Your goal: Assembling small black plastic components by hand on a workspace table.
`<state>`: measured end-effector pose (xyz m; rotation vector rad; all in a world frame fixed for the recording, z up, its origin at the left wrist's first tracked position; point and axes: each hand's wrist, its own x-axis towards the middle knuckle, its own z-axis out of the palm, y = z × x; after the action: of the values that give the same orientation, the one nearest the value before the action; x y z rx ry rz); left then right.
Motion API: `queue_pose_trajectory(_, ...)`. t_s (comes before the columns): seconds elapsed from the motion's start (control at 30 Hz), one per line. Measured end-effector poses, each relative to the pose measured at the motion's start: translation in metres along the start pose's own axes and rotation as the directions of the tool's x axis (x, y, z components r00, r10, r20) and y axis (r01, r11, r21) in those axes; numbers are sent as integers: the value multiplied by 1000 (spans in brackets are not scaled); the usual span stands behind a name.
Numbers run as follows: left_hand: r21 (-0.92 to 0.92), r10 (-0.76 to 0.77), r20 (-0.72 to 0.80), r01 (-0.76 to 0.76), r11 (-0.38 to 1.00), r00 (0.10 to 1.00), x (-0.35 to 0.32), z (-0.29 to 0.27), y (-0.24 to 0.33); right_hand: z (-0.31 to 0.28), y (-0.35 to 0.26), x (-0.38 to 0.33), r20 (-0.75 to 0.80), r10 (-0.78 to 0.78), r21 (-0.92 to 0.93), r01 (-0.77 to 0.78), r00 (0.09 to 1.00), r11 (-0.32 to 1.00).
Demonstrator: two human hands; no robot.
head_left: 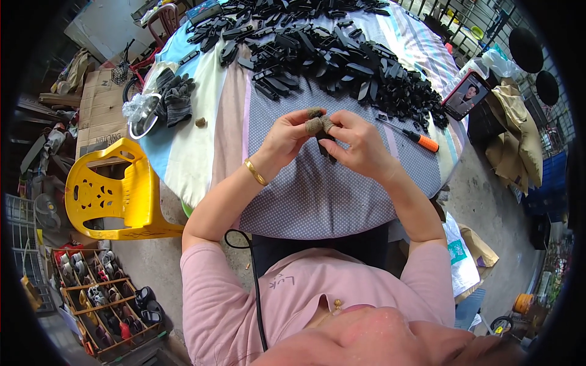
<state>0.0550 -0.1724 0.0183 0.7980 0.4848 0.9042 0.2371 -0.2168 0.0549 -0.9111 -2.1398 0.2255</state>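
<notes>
My left hand (282, 139) and my right hand (364, 146) meet over the near middle of the table. Between them they grip a small dark plastic part (325, 148), mostly hidden by the fingers. Tan finger covers (314, 126) wrap some of my fingertips. Just beyond the hands spreads a heap of long black plastic pieces (305, 52). It runs on at the right into a pile of smaller black bits (417, 100). A screwdriver with an orange handle (427, 143) lies to the right of my right hand.
A patterned cloth covers the round table (311, 207). Dark gloves (177, 100), a clear plastic container (144, 116) and a loose finger cover (200, 122) lie at left. A phone (466, 96) stands at the right edge. A yellow chair (116, 189) is beside the table, a shoe rack (104, 299) lower left.
</notes>
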Motion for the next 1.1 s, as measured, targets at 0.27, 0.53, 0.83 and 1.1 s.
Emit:
queue_pose_trajectory(0.27,-46,10,104,-5,999,994,8,7,2,-5,-11,1,-133,116,17,-115,984,993)
queue_pose_trajectory(0.53,894,307,-2,-136,428,952,10,11,-14,-6,14,-13,-12,394,-207,-388,919,898)
queue_pose_trajectory(0.83,932,126,21,-65,358,992,7,15,-9,-1,19,-16,253,357,-15,-365,899,931)
queue_pose_trajectory(1.1,864,50,-29,0,503,998,2,16,-1,-37,63,-13,68,548,-130,-537,834,834)
